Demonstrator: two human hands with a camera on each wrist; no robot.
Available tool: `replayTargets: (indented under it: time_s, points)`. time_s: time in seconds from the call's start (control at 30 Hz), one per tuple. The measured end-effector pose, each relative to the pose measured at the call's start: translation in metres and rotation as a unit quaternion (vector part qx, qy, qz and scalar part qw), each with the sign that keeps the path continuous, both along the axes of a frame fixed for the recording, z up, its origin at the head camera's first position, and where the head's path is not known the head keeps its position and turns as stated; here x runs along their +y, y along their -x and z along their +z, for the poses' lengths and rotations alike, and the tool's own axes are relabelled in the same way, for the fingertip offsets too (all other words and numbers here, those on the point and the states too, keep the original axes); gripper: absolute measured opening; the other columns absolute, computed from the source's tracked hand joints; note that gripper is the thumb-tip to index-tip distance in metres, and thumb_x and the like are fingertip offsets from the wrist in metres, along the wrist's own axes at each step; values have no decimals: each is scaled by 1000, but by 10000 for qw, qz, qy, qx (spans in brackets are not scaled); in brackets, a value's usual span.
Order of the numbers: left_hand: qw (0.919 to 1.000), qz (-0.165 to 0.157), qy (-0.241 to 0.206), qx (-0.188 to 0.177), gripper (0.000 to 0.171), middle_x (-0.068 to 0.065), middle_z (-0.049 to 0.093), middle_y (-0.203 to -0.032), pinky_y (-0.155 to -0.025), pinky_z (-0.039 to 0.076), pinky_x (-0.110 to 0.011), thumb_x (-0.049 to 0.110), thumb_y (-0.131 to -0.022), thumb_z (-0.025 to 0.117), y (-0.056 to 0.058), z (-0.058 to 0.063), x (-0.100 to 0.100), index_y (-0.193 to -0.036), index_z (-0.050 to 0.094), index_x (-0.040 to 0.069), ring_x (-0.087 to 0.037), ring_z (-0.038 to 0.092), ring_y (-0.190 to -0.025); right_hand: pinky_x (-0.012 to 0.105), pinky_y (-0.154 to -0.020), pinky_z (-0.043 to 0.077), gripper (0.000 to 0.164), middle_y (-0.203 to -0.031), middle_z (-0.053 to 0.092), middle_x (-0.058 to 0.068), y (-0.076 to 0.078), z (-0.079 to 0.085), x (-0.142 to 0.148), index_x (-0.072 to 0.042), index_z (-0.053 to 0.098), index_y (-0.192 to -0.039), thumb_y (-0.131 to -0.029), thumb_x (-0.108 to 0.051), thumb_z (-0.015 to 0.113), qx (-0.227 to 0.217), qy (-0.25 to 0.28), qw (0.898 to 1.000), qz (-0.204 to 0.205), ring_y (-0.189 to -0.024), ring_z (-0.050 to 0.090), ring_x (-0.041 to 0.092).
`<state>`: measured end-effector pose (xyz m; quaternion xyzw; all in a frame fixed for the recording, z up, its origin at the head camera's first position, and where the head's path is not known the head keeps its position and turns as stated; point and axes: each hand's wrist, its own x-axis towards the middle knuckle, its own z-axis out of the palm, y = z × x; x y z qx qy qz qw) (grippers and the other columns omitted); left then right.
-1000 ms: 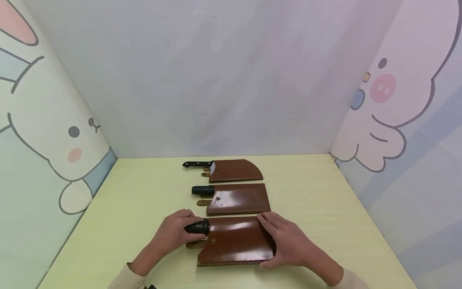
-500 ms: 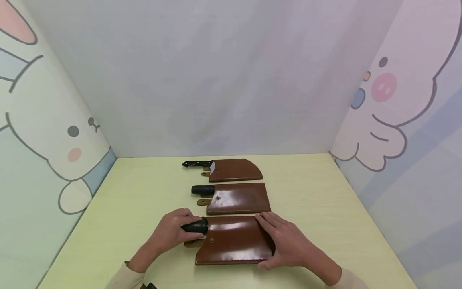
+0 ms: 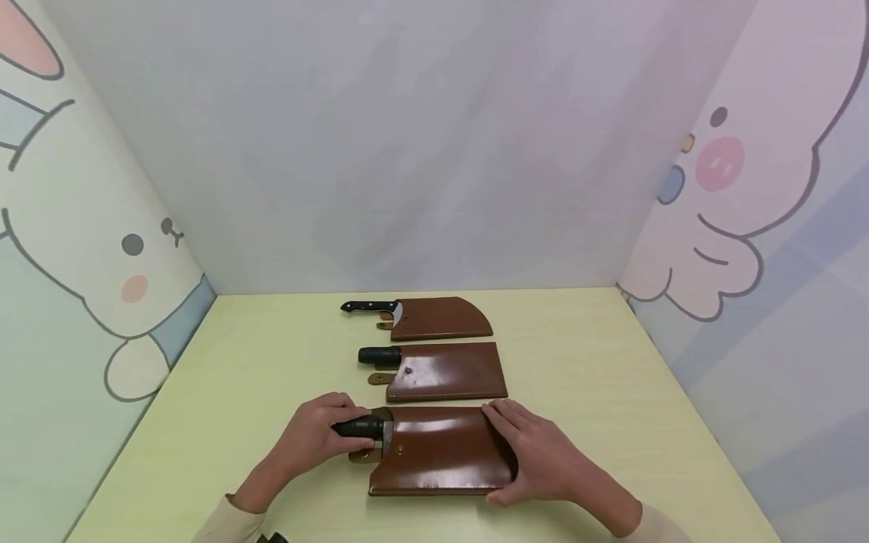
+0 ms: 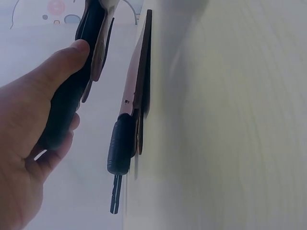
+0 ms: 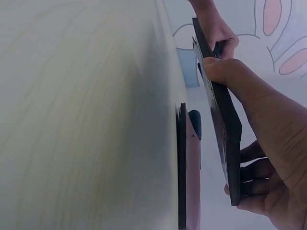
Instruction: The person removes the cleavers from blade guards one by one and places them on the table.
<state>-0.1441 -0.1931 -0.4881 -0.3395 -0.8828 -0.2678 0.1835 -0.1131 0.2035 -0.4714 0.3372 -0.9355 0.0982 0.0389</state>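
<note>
My left hand [image 3: 312,431] grips the black handle [image 3: 358,427] of a cleaver, thumb along its near side. A narrow strip of steel blade [image 3: 388,437] shows between handle and sheath mouth; the remainder is hidden inside a glossy brown leather sheath [image 3: 441,452]. At the sheath's right end, my right hand [image 3: 543,458] holds it between thumb and fingers, the thumb on the near edge and the fingers at the far corner. Both wrist views show sheath and cleaver raised off the table. An unfastened strap [image 3: 364,456] hangs by the sheath's mouth.
Just beyond lies a second sheathed knife [image 3: 448,372] with a thick black handle. Farther back is a sheathed knife [image 3: 441,318] with a riveted black handle and a curved sheath end. The pale table [image 3: 597,362] meets a grey backdrop [image 3: 421,151] and side panels with cartoon animals.
My left hand has drawn the handle a little to the left, and a strip of blade now shows at the sheath's mouth. My right hand has stayed nearly in place on the sheath.
</note>
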Motion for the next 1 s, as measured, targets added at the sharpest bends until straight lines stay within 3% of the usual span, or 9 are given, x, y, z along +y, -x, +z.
replayTargets:
  time_s: [0.33, 0.53, 1.0]
  points:
    - [9998, 116, 51, -152, 36, 19, 62, -86, -63, 45, -13, 42, -71, 93, -2, 3, -6, -98, 83, 21, 5, 51, -75, 49, -95, 53, 118, -152, 49, 14, 1, 2, 6, -5, 45, -153, -68, -82, 74, -72, -8, 10000, -2, -140, 49, 32]
    - [10000, 29, 68, -14, 36, 18, 63, -87, -64, 44, -13, 40, -70, 94, -2, 4, -8, -98, 83, 19, 5, 52, -75, 47, -92, 55, 118, -150, 50, 9, 2, -3, 9, -7, 46, -153, -66, -82, 76, -20, 104, 9999, -7, -138, 50, 26]
    - [9999, 58, -94, -7, 35, 21, 61, -88, -65, 43, -11, 39, -69, 95, 0, -1, -16, -98, 82, 22, 6, 52, -76, 49, -93, 54, 117, -149, 51, 10, 3, -3, 19, -7, 47, -152, -66, -81, 76, -71, 136, 9998, -90, -138, 50, 29]
